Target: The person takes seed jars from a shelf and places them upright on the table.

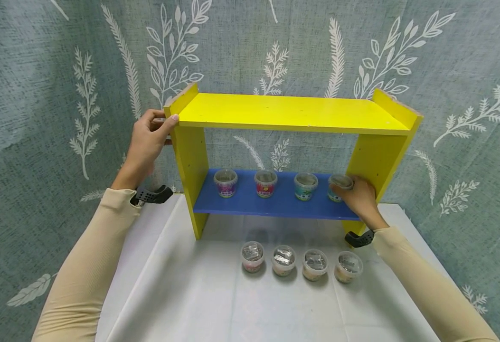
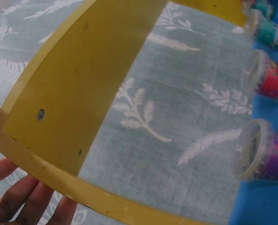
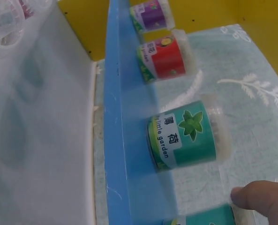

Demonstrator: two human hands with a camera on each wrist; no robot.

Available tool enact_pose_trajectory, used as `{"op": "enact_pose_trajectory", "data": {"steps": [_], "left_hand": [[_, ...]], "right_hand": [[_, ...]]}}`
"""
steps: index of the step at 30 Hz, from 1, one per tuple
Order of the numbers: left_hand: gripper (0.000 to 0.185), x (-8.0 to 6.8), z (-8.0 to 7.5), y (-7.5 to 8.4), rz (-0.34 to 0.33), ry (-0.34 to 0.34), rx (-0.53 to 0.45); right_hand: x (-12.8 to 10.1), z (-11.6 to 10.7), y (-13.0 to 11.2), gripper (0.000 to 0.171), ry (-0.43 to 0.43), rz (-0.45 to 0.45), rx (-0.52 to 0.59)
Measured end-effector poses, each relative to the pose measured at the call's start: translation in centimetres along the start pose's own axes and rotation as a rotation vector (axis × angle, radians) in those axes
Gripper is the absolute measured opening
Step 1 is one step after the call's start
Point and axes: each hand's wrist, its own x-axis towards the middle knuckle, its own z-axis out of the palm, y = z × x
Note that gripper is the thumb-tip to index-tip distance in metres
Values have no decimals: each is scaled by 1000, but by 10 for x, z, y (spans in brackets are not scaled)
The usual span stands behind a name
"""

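Observation:
My left hand (image 1: 144, 145) grips the upper left corner of a yellow shelf unit (image 1: 292, 111), thumb in front and fingers behind the side panel. On its blue lower shelf (image 1: 250, 205) stand several small clear-rimmed plastic tubs in a row. From the left come a purple-labelled tub (image 1: 226, 184), a red-labelled tub (image 1: 265, 184) and a green-labelled tub (image 1: 305, 187). At the right end my right hand (image 1: 361, 197) holds another green-labelled tub (image 1: 334, 194) near its rim, close to the right side panel. In the right wrist view the thumb (image 3: 251, 194) shows; the other fingers are out of sight.
Several more lidded tubs stand in a row on the white tabletop (image 1: 275, 304) before the unit, from a left tub (image 1: 252, 257) to a right tub (image 1: 348, 267). Behind hangs a grey-green leaf-patterned cloth (image 1: 250, 47). The unit's yellow sides bound the shelf.

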Motion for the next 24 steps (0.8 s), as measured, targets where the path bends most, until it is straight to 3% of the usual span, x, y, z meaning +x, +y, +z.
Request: {"op": "enact_pose_trajectory", "data": {"steps": [13,24], "left_hand": [[49,0,0,-1,0,3,-1],[46,-1,1,1,8,2,-1]], "right_hand": [[-8,-1,-3,74,25,6,-7],[-20,-7,-4,50,50,-65,-33]]}}
